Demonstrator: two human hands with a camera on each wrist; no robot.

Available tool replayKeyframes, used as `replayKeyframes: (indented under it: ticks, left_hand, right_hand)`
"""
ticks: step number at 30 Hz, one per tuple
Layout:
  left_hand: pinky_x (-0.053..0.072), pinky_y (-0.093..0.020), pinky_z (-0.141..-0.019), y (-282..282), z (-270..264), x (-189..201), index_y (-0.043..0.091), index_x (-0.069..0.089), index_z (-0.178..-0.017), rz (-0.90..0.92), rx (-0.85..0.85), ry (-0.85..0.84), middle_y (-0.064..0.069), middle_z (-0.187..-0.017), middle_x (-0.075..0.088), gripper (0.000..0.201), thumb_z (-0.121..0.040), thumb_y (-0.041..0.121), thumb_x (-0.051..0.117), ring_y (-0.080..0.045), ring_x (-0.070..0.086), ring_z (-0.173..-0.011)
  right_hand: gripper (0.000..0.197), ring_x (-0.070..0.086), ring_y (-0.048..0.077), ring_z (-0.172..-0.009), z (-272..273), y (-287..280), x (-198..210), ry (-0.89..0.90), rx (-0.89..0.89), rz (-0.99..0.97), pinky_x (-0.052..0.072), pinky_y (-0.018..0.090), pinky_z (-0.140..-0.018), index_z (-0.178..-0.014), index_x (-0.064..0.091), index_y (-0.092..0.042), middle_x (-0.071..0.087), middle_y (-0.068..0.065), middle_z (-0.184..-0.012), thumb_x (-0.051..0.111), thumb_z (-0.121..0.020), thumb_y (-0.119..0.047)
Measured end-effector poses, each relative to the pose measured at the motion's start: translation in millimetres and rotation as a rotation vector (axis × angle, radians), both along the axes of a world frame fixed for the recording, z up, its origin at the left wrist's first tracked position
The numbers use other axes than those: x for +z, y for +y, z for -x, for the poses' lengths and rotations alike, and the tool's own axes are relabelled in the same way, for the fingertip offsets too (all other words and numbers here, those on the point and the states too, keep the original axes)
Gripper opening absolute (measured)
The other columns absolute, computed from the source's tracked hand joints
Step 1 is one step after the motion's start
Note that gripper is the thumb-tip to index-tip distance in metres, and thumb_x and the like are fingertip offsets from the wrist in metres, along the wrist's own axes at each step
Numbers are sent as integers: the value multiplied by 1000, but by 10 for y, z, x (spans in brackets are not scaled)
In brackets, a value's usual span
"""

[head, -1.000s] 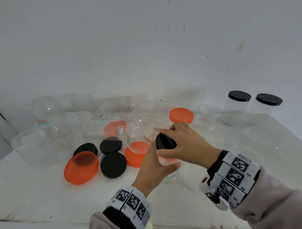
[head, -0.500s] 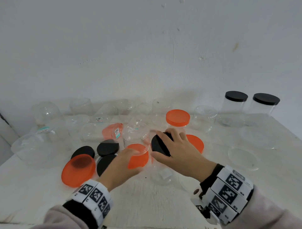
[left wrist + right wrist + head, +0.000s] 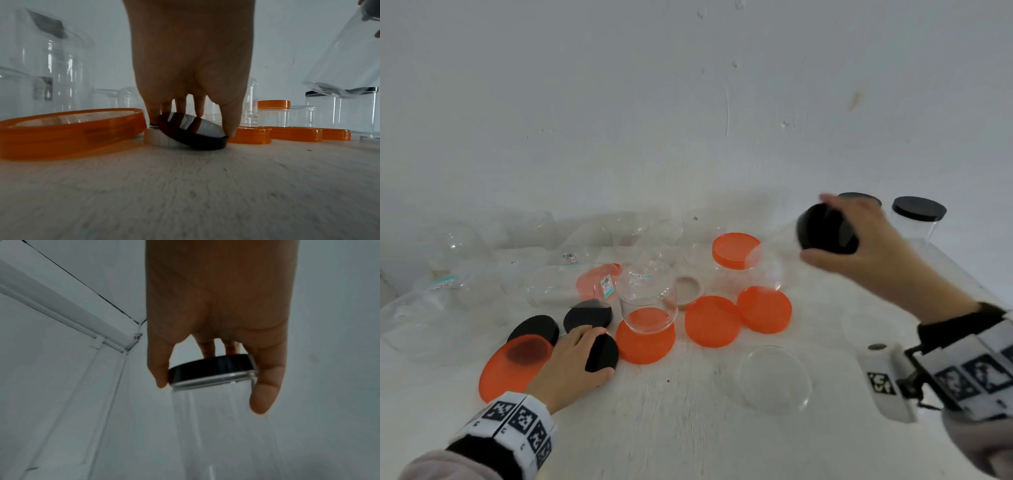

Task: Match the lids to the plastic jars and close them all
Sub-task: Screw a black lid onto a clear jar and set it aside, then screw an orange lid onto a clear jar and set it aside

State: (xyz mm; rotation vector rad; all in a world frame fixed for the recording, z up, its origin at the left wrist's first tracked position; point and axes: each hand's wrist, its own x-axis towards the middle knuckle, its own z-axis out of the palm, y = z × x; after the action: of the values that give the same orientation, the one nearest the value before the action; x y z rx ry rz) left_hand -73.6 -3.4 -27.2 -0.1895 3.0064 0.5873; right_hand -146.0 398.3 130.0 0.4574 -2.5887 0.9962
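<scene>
1. The white desk (image 3: 688,428) carries a scatter of clear plastic jars and loose lids against a white wall (image 3: 619,102).
2. A big clear jar (image 3: 452,246) and several other open clear jars stand or lie along the back left of the desk.
3. The large translucent orange lid (image 3: 513,366) lies rim up at the front left, just beside the left hand.
4. The right hand (image 3: 866,246) is raised over the right of the desk, fingers and thumb curled round the black lid (image 3: 825,233) of a clear jar (image 3: 774,263), which hangs tilted from that lid above the desk.
5. The left hand (image 3: 571,363) is low on the desk, its fingertips (image 3: 230,129) pinching a small black lid (image 3: 602,353) by the rim; the lid is tipped up on one edge, its other edge on the desk.
6. An open clear jar (image 3: 647,298) stands on an orange lid (image 3: 645,339) at the centre.
7. Two more orange lids (image 3: 712,320) lie flat right of it, touching each other.
8. A jar with an orange lid on (image 3: 734,250) stands behind them.
9. A jar closed with a black lid (image 3: 917,216) stands at the back right; another is mostly hidden behind the right hand.
10. Two further black lids (image 3: 587,313) lie behind the left hand.
11. A clear lid (image 3: 774,377) lies at the front right.
</scene>
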Motion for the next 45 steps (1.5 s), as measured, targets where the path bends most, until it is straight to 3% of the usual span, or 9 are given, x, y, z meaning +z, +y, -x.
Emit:
replayKeyframes:
  ticks: [5,9,19,26,31,33,37,42,45]
  left_hand:
    - [26,-32,-114,-6,-4,-28,28,31,-142,4,-2,14,3,-149,26,68,-85,40,66,-16,26,-139]
    - [26,-32,-114,-18,-2,-32,29,31,-141,6,-4,17,3,-150,26,68,-84,40,67,-16,26,-139]
    - [21,-33,-117,28,-1,-26,30,21,-146,60,-3,-51,2,-155,16,83,-80,48,69,-17,13,-145]
    - [21,-33,-117,59,-11,-17,29,22,-146,51,20,-51,1,-156,14,84,-80,45,70,-19,15,-145]
    - [13,-34,-119,160,-33,-8,27,15,-150,205,30,-51,-2,-160,5,83,-85,52,61,-24,2,-148]
    - [12,-32,-119,287,-35,32,25,21,-149,248,-14,-4,1,-159,12,77,-87,53,57,-21,5,-148]
    - [25,-19,-108,694,11,155,29,45,-134,183,-179,149,12,-140,41,50,-89,49,57,-5,36,-131]
    - [23,-13,-101,1322,200,207,32,39,-139,55,-380,102,17,-140,39,53,-91,50,52,0,34,-129]
    - [27,-20,-105,1691,340,189,27,34,-144,2,-482,39,9,-145,37,62,-90,49,53,-7,33,-133]
  right_hand:
    - [81,42,29,-124,299,655,115,47,-315,47,33,35,-104,-143,39,-21,33,9,-142,81,-74,-30]
    - [82,46,37,-121,530,1124,33,-1,-463,45,44,56,-100,-144,37,-19,30,12,-142,79,-76,-35]
    - [86,38,47,-126,942,1498,-397,-283,-525,-202,38,57,-102,-144,31,-12,33,17,-143,81,-76,-31]
    - [65,44,45,-118,1062,1442,-415,-339,-506,-301,40,52,-100,-134,42,-4,37,21,-138,73,-83,-31]
    - [58,45,40,-119,1077,1399,-380,-382,-448,-414,38,49,-101,-135,43,-4,40,22,-138,66,-89,-31]
    - [58,45,37,-121,1065,1395,-393,-390,-414,-464,37,48,-103,-136,43,-3,42,21,-138,64,-91,-33]
    - [69,37,36,-132,1016,1384,-421,-403,-406,-506,31,46,-109,-143,36,-2,36,18,-148,61,-92,-40]
    - [65,33,36,-129,872,1263,-417,-393,-432,-590,35,50,-101,-140,39,-17,34,5,-145,57,-90,-54]
    - [68,31,34,-129,743,1095,-455,-342,-407,-664,34,49,-97,-140,41,-21,33,3,-145,53,-87,-62]
